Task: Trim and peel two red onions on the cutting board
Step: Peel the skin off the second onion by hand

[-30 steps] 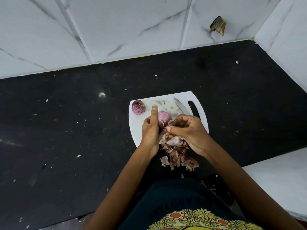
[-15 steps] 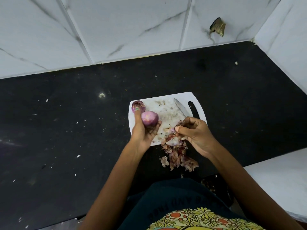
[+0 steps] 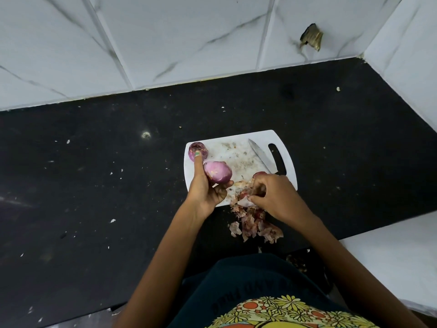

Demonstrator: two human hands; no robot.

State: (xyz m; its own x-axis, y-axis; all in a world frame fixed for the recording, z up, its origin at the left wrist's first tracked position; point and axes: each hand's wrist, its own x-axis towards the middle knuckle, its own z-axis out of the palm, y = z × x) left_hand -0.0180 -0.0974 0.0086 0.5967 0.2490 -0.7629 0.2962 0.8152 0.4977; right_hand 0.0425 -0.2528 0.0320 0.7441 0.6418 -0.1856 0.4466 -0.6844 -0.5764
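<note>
right hand (image 3: 275, 195) now lower among peels (image 3: 254, 223)

A black speckled countertop (image 3: 94, 185) runs beneath white marble-veined wall tiles (image 3: 165, 39). One tile above the countertop's far right corner has a broken hole (image 3: 311, 40). White side wall (image 3: 406, 67) adjoins right.

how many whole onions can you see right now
2. One peeled onion is held in the left hand above the cutting board; the other onion sits at the board's far left corner. The right hand may hide more.
</note>
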